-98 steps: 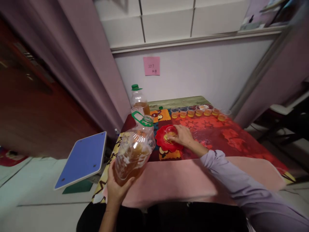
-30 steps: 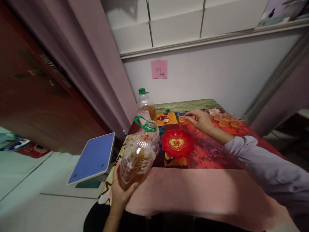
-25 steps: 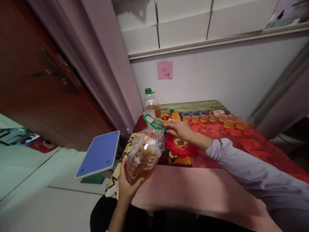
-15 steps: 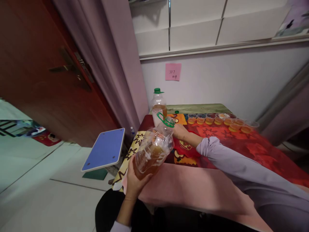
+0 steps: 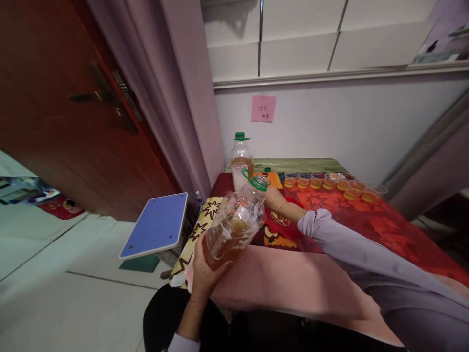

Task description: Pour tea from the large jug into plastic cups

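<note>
My left hand (image 5: 207, 274) is wrapped round the base of a large clear plastic bottle (image 5: 236, 230) of amber drink. The bottle leans with its uncapped neck up and to the right, a green handle ring (image 5: 254, 180) round it. My right hand (image 5: 275, 199) is just behind the neck; its fingers are hidden by the bottle, so I cannot tell what they grip. Beyond them is a stack of clear plastic cups (image 5: 239, 176), partly covered. A second bottle (image 5: 241, 155), with a green cap on, stands upright behind the stack.
Several clear cups (image 5: 329, 182) of amber drink line the back right of the red patterned tablecloth (image 5: 384, 225). A loose green cap (image 5: 267, 169) lies near the wall. Pink cloth (image 5: 293, 278) covers the front edge. A blue-topped stool (image 5: 156, 225) stands at left.
The tilted bottle's neck has shifted very slightly right, with both hands staying in nearly the same places. The whole view has turned a little.
</note>
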{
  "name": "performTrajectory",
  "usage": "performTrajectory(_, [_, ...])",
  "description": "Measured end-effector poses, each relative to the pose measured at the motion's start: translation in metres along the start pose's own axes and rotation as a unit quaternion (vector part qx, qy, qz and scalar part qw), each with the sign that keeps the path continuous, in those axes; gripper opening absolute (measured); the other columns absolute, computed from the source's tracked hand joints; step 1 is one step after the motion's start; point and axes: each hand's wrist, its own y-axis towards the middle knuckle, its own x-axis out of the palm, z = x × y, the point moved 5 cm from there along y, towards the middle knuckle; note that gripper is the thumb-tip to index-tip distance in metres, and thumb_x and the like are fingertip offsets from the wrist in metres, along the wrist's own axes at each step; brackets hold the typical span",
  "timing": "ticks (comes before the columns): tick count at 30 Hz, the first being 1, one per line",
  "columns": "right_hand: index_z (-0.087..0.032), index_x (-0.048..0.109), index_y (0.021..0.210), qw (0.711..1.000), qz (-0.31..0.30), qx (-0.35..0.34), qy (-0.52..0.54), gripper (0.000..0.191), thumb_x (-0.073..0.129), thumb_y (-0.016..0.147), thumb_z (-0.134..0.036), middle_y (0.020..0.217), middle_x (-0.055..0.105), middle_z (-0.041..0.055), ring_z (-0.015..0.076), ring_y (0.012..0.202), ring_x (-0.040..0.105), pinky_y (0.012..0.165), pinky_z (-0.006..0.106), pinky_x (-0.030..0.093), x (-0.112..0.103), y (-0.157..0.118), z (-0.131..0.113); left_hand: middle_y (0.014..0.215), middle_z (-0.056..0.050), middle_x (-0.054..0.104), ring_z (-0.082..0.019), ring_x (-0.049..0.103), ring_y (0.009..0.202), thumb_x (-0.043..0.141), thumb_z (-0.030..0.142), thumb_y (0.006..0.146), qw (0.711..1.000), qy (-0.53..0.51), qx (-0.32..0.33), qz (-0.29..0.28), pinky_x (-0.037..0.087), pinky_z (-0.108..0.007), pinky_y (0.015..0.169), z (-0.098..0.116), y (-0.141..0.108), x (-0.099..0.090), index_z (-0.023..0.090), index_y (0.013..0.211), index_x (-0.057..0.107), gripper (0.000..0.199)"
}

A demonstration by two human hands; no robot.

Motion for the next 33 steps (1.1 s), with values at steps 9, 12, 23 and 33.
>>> performTrajectory(9, [-0.019,0.08,0.115,0.999,-0.029,0.023,0.013,0.028,0.057,0.103,-0.025,0.113,0.081,0.0132,0.0285,0.104,0.074,0.085,0.031,0.054,0.003,-0.003,-0.002,0.153,-0.018,0.058,-0.041,0.058,0.143,0.092,0.059,0.065,1.0,0.024,0.003,-0.003,0.045,-0.062,0.121,0.001,0.001,-0.002,0.024,0.157,0.043,0.11])
performTrajectory(12, [-0.02,0.081,0.119,0.998,-0.054,0.018,0.021,0.031,0.055,0.103,-0.025,0.118,0.081,0.0122,0.03,0.105,0.075,0.084,0.032,0.054,0.003,-0.003,-0.007,0.154,-0.017,0.057,-0.041,0.057,0.144,0.091,0.058,0.066,1.0,0.024,0.008,-0.003,0.045,-0.063,0.121,0.002,0.001,-0.003,0.027,0.158,0.043,0.108])
performTrajectory(23, [-0.019,0.078,0.128,0.998,-0.026,0.009,0.053,0.033,0.06,0.102,-0.027,0.124,0.078,0.0137,0.0283,0.11,0.072,0.095,0.034,0.054,0.008,0.009,-0.003,0.154,-0.021,0.056,-0.042,0.056,0.145,0.09,0.058,0.067,0.999,0.043,0.0,-0.006,0.046,-0.061,0.121,0.003,0.001,-0.003,0.021,0.157,0.041,0.109])
performTrajectory(33, [-0.016,0.076,0.103,0.993,0.079,0.007,0.093,0.015,0.065,0.094,-0.018,0.103,0.074,0.009,0.0214,0.095,0.066,0.089,0.03,0.049,-0.018,0.01,-0.002,0.151,-0.019,0.059,-0.043,0.058,0.141,0.091,0.057,0.064,0.999,0.045,-0.006,0.006,0.046,-0.064,0.119,0.007,0.002,-0.004,0.023,0.154,0.045,0.107])
